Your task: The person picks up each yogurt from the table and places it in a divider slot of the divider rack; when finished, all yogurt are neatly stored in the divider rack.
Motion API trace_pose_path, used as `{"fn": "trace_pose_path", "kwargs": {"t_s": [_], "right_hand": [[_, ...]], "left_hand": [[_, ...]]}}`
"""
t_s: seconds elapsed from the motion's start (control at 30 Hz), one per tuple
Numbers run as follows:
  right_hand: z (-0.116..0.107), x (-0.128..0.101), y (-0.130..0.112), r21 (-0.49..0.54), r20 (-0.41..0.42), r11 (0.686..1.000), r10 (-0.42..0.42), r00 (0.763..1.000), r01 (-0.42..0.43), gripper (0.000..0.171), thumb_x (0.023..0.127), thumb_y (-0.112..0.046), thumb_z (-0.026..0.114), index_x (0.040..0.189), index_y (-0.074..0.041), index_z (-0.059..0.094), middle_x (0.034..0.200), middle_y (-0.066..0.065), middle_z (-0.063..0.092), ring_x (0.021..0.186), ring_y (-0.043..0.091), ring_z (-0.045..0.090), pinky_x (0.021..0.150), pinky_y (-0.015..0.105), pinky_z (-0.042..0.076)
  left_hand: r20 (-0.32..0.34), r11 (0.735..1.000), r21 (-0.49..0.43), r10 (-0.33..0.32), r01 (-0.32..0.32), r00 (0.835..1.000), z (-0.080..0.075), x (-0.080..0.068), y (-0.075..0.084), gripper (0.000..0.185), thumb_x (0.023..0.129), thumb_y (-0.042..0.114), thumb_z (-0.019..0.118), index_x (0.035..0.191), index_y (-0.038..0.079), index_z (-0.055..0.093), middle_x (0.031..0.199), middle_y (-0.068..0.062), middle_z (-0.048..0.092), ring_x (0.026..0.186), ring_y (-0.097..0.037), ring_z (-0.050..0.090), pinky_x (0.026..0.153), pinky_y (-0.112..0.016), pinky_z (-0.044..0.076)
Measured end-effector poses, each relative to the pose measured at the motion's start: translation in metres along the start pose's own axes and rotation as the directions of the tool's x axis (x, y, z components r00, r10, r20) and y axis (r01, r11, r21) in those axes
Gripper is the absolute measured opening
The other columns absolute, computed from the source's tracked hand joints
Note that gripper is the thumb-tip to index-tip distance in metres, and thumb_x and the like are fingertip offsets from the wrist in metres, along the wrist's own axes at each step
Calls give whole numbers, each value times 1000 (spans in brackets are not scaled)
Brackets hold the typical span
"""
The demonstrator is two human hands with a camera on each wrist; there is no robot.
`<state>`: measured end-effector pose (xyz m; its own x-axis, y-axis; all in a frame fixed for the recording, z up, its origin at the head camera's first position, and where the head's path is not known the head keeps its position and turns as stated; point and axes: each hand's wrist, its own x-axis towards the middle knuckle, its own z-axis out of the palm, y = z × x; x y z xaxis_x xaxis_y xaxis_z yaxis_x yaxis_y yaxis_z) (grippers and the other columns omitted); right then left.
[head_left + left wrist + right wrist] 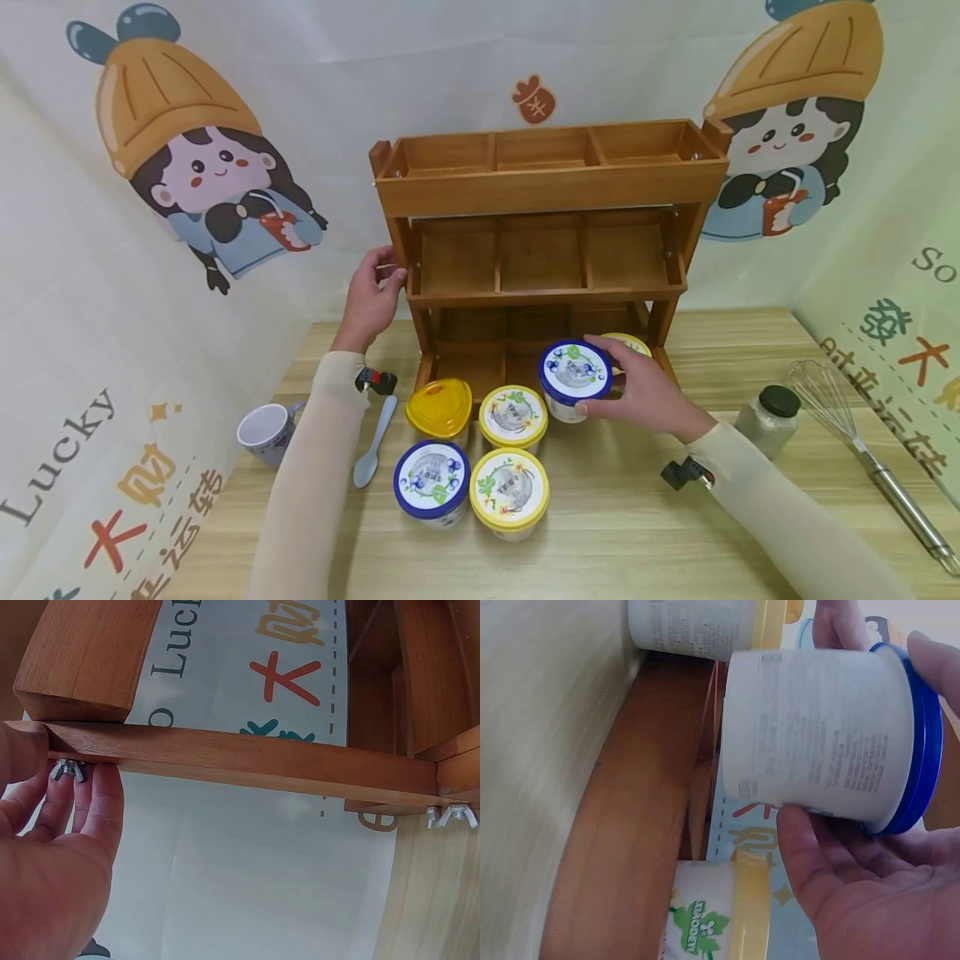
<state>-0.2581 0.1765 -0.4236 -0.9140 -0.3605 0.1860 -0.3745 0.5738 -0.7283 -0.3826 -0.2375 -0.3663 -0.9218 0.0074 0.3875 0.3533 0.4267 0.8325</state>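
My left hand (372, 293) grips the left side post of a brown wooden three-tier rack (551, 192). In the left wrist view its thumb lies on one face of the post and its fingers curl by a wing nut (69, 770) on the other. My right hand (645, 387) holds a blue-lidded white tub (576, 375) around its side and lid, in front of the rack's lowest tier. Right of it, partly behind the hand, a yellow-lidded tub (628, 341) sits in that tier. The rack's front board (630, 802) runs close beside the held tub in the right wrist view.
In front of the rack stand two yellow-lidded tubs (513, 416), another blue-lidded tub (431, 482) and a yellow-lidded container (440, 408). A spoon (375, 442) and a mug (266, 433) are at left; a black-capped jar (768, 421) and a whisk (873, 467) are at right.
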Motion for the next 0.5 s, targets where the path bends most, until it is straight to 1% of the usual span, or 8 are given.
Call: {"fn": "trace_pose_path", "kwargs": {"t_s": [0.1,0.23,0.33,0.5], "right_hand": [[1,8,-2,-13,-12,1000,16,1000,-17,106,80,-46,92,163,-11,37,153,17,55,135,38,58,103,54,58],[5,18,-4,-16,-16,998,63,998,-64,108,81,-50,90,164,-12,34,157,18,52,141,42,55,110,59,53],[9,26,-5,-12,-16,997,80,997,-80,108,82,-50,89,165,-11,31,160,20,48,142,43,53,112,60,50],[17,36,-6,-32,-25,996,84,996,-84,109,83,-49,88,165,-7,30,163,22,44,145,44,50,116,60,46]], "left_hand": [[-1,1000,6,-11,11,1000,-1,0,2,45,112,21,53,154,6,46,148,-18,54,135,-32,57,112,-50,51],[1,1000,11,-19,19,1000,-1,0,3,45,112,21,52,154,7,45,150,-17,54,136,-32,56,114,-50,50],[-2,1000,10,-11,11,1000,0,0,1,45,112,20,53,154,6,45,149,-17,54,136,-32,56,115,-50,50],[-2,1000,4,-6,6,1000,1,0,1,45,111,19,54,153,6,46,148,-18,54,135,-32,57,114,-51,50]]}}
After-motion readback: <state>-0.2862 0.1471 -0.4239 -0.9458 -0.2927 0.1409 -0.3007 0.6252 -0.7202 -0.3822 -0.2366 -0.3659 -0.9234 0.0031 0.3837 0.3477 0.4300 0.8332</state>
